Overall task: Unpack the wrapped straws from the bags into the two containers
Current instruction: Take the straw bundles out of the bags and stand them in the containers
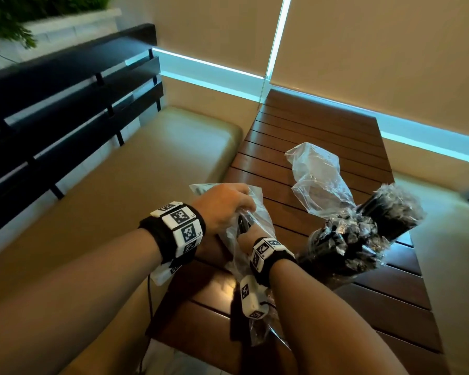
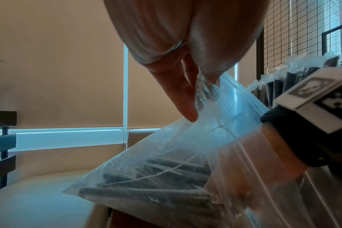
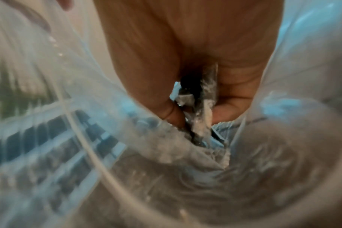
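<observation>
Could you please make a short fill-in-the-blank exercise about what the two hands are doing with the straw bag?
1. The left hand pinches the edge of the clear plastic bag to hold it ____.
2. The right hand is reaching ____ that bag.
3. The right hand grips wrapped straws of ____ colour.
4. An empty bag lies on the ____ table.

Missing words: open; inside; black; wooden

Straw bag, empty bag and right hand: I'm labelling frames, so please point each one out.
straw bag (image 2: 146,182): left wrist view, on the clear side over the black straws.
empty bag (image 1: 318,182): head view, on its crumpled middle.
right hand (image 3: 195,54): right wrist view, on the palm above the gripped straws.
</observation>
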The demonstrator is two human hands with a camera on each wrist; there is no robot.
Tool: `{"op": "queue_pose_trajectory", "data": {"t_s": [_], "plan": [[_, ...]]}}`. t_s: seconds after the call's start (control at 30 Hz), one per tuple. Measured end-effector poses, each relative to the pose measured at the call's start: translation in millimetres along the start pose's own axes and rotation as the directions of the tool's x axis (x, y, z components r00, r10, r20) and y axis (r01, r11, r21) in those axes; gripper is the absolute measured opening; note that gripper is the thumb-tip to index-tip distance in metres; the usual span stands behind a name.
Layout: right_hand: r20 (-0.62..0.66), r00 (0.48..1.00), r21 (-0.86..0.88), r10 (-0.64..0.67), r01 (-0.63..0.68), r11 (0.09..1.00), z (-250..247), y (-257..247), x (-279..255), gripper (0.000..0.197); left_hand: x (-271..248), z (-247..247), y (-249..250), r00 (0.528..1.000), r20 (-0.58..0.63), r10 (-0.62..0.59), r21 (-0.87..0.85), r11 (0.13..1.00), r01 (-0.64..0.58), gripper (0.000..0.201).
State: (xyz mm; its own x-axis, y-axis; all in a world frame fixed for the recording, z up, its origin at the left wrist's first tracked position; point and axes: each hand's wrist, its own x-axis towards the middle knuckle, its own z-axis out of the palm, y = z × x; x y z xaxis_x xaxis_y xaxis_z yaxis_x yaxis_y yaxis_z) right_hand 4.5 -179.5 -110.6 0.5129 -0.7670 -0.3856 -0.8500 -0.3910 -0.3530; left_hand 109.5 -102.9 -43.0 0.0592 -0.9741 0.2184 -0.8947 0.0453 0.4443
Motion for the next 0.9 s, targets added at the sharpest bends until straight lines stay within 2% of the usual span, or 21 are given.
{"op": "queue_pose_trajectory", "data": {"t_s": [0.17, 0.27, 0.4, 0.53, 0.77, 0.9], "plan": [[0.039, 0.998, 0.038, 0.041, -0.043, 0.998, 5, 2, 4, 0.032, -2, 5, -2, 1.000, 0.006, 0.002, -0.015, 1.000, -0.002, 0.028], [0.027, 0.998, 0.024, 0.052, -0.053, 0.998, 8, 2, 2, 0.016, -2, 5, -1, 1.000, 0.011, -0.025, -0.015, 1.000, 0.025, 0.027], [-0.070, 0.997, -0.061, 0.031, -0.036, 0.998, -5, 9, -7, 0.024, 0, 1, -1, 0.995, -0.015, -0.102, 0.053, 0.993, 0.103, 0.016], [-0.007, 1.000, -0.050, -0.023, 0.023, 0.998, -23, 8, -13, 0.030, 3, 8, -6, 0.980, -0.040, -0.193, 0.088, 0.977, 0.196, 0.010], [-0.058, 0.983, -0.289, -0.176, 0.153, 0.945, -59, -8, -51, 0.033, 14, 23, -5, 0.926, -0.126, -0.357, 0.069, 0.928, 0.367, 0.014], [-0.064, 0.968, -0.471, -0.243, 0.185, 0.863, -98, -15, -94, 0.027, 19, 24, 3, 0.901, -0.070, -0.429, 0.027, 0.902, 0.431, 0.014]]}}
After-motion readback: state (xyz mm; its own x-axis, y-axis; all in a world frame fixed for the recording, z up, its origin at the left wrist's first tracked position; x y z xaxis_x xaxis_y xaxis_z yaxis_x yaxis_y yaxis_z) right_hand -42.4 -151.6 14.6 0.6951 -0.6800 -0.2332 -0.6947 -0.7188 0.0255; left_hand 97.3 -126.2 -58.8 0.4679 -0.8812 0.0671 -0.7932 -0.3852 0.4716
